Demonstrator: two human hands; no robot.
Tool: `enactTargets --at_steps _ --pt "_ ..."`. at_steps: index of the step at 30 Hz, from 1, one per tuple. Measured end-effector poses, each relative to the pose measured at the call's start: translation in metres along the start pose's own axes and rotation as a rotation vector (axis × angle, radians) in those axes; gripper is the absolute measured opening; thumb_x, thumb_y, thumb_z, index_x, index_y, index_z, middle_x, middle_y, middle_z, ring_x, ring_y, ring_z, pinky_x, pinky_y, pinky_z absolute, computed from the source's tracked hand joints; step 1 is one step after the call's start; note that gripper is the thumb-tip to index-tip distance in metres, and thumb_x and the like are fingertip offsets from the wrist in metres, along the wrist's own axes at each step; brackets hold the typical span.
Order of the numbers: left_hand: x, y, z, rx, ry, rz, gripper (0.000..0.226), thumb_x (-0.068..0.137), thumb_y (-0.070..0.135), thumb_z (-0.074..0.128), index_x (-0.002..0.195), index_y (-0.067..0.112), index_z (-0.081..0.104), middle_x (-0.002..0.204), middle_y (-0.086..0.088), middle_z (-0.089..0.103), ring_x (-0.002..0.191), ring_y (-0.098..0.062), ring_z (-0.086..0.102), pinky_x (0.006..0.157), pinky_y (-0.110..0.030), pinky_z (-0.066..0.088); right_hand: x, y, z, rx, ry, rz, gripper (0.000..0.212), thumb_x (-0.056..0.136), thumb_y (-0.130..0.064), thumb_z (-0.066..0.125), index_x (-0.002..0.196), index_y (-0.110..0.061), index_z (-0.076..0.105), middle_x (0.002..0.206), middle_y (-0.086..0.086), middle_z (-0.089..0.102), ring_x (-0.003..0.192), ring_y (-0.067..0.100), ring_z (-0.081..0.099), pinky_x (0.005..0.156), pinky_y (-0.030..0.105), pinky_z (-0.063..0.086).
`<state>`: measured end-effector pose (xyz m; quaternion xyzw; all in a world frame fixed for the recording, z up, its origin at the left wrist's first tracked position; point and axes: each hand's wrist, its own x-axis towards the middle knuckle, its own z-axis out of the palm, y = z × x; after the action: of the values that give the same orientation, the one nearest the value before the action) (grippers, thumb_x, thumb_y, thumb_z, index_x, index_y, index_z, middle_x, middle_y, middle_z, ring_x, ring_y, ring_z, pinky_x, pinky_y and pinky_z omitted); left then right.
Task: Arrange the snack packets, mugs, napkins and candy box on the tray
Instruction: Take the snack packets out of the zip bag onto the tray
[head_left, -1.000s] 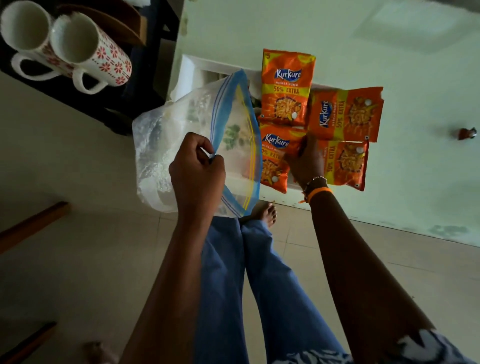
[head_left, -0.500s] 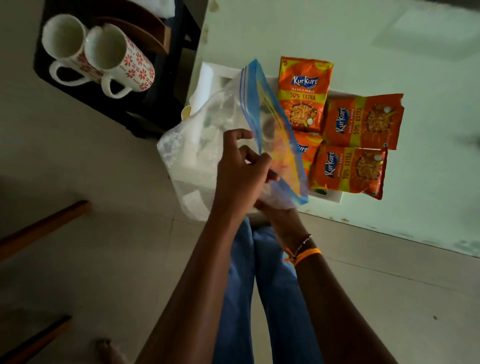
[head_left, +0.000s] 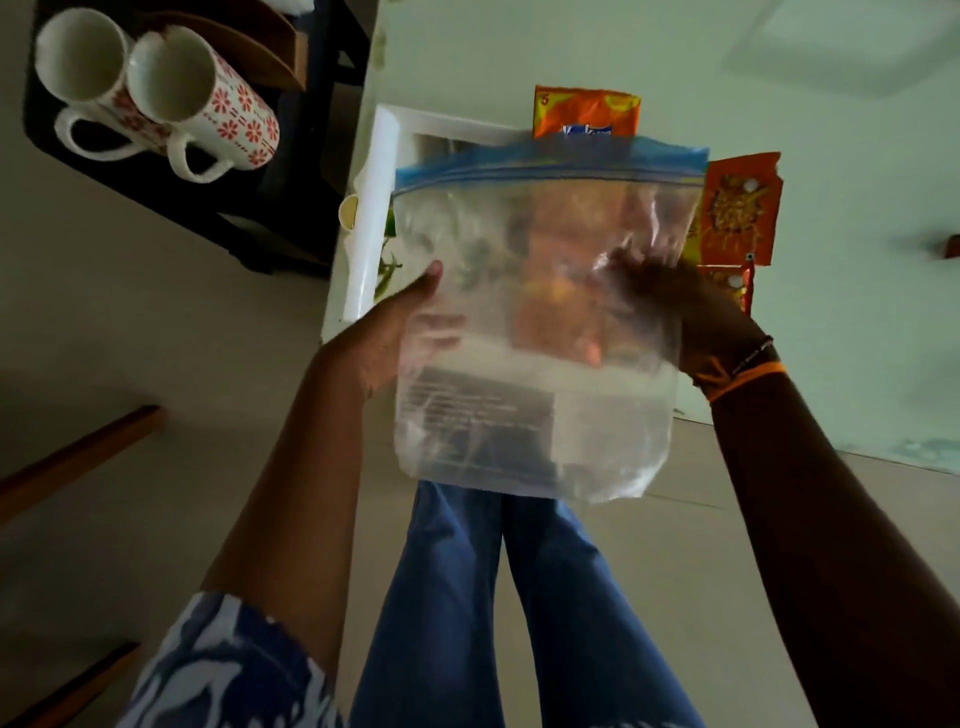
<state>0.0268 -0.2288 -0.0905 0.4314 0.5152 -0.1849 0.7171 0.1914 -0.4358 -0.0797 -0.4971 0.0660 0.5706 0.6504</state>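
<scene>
I hold a clear zip bag with a blue seal strip flat in front of me. My left hand grips its left side. My right hand grips its right side, with fingers showing through the plastic. Behind the bag lies the white tray on the pale green table. Orange snack packets lie on the tray: one sticks out above the bag, two show at its right edge, and others blur through the plastic. Two white mugs with red flowers lie on their sides at the upper left.
The mugs rest on a black stand left of the table, beside a brown wooden holder. A small dark red object sits at the table's right edge. Wooden bars cross the floor at the left. My legs in blue trousers are below.
The bag has turned from edge-on to flat, facing me. My right hand moved from under the bag to its right side, and my left hand shifted from the seal to the left side.
</scene>
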Motion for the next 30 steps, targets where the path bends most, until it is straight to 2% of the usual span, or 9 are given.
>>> enactTargets --at_steps 4,7,10,13,16,19,23,25,30 --pt "0.003 -0.012 0.010 -0.151 -0.012 0.172 0.022 0.084 0.037 0.056 0.097 0.019 0.062 0.074 0.003 0.076 0.074 -0.013 0.072 0.075 -0.030 0.053 -0.007 -0.001 -0.015 -0.013 0.088 -0.077 0.021 0.084 -0.038 0.050 0.099 -0.030 0.063 0.088 -0.007 0.074 0.090 0.012 0.070 0.072 0.033 0.059" --pt "0.002 -0.012 0.016 -0.167 0.115 0.240 0.020 0.088 0.033 0.056 0.102 0.019 0.058 0.072 0.003 0.075 0.071 -0.011 0.072 0.069 -0.028 0.054 -0.020 0.009 -0.026 -0.247 0.207 -0.090 0.030 0.092 -0.022 0.050 0.122 -0.021 0.047 0.096 -0.003 0.067 0.082 0.014 0.070 0.071 0.039 0.056" --pt "-0.005 -0.005 0.020 -0.149 0.142 0.334 0.052 0.087 0.022 0.060 0.133 0.015 0.037 0.108 -0.008 0.068 0.086 -0.018 0.070 0.067 -0.025 0.056 -0.032 0.018 -0.029 -0.357 0.327 -0.249 0.061 0.082 0.013 0.053 0.128 -0.022 0.032 0.120 0.008 0.060 0.100 0.021 0.065 0.075 0.034 0.060" --pt "-0.014 0.001 0.016 0.106 0.067 0.518 0.083 0.078 0.006 0.067 0.137 0.042 0.021 0.142 -0.017 0.040 0.115 -0.021 0.057 0.086 -0.030 0.054 -0.042 0.017 -0.030 -0.530 0.308 -0.297 0.069 0.079 0.017 0.054 0.136 -0.018 0.039 0.137 0.011 0.047 0.108 0.017 0.057 0.085 0.025 0.055" --pt "-0.021 0.010 0.020 0.329 -0.045 0.618 0.086 0.076 -0.004 0.064 0.137 0.043 0.028 0.116 -0.005 0.056 0.098 -0.007 0.060 0.083 -0.023 0.052 -0.050 0.010 -0.029 -0.693 0.325 -0.291 0.078 0.072 0.014 0.066 0.138 -0.018 0.039 0.140 0.005 0.044 0.119 0.020 0.050 0.088 0.015 0.052" --pt "-0.021 0.016 0.029 0.622 0.104 0.614 0.088 0.071 -0.004 0.070 0.139 0.038 0.031 0.086 0.008 0.056 0.081 -0.003 0.058 0.077 -0.017 0.049 -0.056 0.004 -0.027 -0.838 0.425 -0.279 0.073 0.068 0.006 0.073 0.132 -0.019 0.048 0.128 0.015 0.056 0.110 0.033 0.056 0.095 0.034 0.051" --pt "-0.024 0.027 0.040 0.848 0.348 0.778 0.055 0.069 -0.002 0.072 0.118 0.020 0.060 0.086 0.003 0.053 0.079 -0.012 0.057 0.080 -0.021 0.051 -0.063 -0.003 -0.027 -1.068 0.655 -0.292 0.027 0.071 -0.019 0.077 0.095 -0.007 0.070 0.078 0.018 0.063 0.071 0.032 0.054 0.064 0.028 0.041" --pt "-0.027 0.030 0.044 0.891 0.390 0.874 0.031 0.073 -0.004 0.069 0.099 0.012 0.069 0.102 -0.002 0.044 0.091 -0.011 0.055 0.083 -0.008 0.046 -0.070 -0.003 -0.029 -1.198 0.691 -0.301 0.028 0.071 -0.024 0.077 0.084 -0.001 0.067 0.086 0.021 0.064 0.084 0.035 0.056 0.071 0.032 0.039" --pt "-0.035 0.050 0.052 1.197 0.223 0.991 0.010 0.074 0.003 0.069 0.083 0.005 0.071 0.114 -0.012 0.062 0.114 -0.028 0.053 0.109 -0.029 0.029 -0.088 -0.012 -0.006 -1.364 0.457 -0.295 0.064 0.056 -0.029 0.086 0.107 -0.003 0.056 0.121 0.018 0.053 0.108 0.034 0.051 0.088 0.040 0.044"
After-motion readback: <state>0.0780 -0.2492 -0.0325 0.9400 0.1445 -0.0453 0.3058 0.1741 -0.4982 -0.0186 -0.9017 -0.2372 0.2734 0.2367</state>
